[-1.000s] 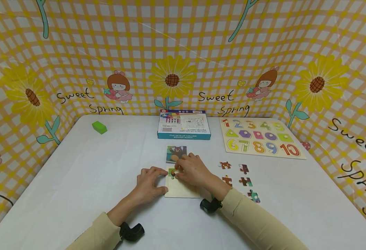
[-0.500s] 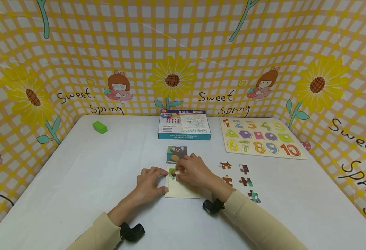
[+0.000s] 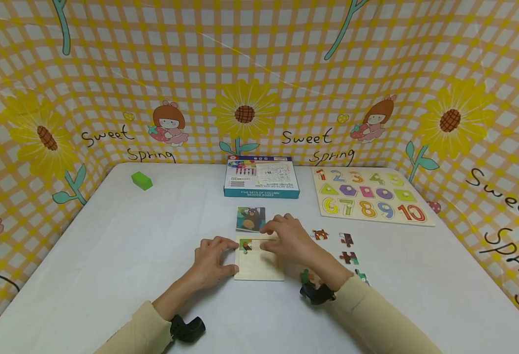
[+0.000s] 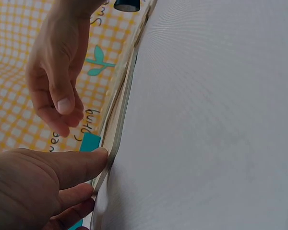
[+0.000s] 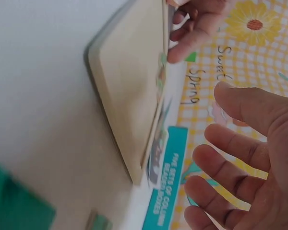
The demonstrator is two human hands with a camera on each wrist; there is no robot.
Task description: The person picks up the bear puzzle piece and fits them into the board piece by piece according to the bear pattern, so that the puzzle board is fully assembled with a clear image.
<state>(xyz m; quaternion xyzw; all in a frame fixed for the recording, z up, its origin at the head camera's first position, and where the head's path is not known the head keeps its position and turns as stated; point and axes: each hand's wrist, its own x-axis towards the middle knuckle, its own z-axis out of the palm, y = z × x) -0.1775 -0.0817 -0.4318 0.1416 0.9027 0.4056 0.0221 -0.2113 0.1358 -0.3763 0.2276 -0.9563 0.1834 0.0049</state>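
A shallow wooden puzzle board (image 3: 259, 265) lies flat near the table's front. One puzzle piece (image 3: 245, 245) with green and brown print sits in its upper left corner. My left hand (image 3: 212, 260) touches the board's left edge with thumb and fingertips; in the left wrist view the thumb presses the board's side. Over the board's right part hovers my right hand (image 3: 288, 241), fingers spread and holding nothing, as the right wrist view also shows. Just behind the board lies a bear picture card (image 3: 250, 219).
Loose puzzle pieces lie to the right, among them a brown piece (image 3: 320, 234) and a dark piece (image 3: 349, 257); my right arm covers some. Behind stand a bead box (image 3: 261, 182) and a number board (image 3: 370, 194). A green block (image 3: 141, 180) is at far left.
My right hand has let go of the corner puzzle piece and moved to the right, its fingers parting. The left hand stays at the board's edge.
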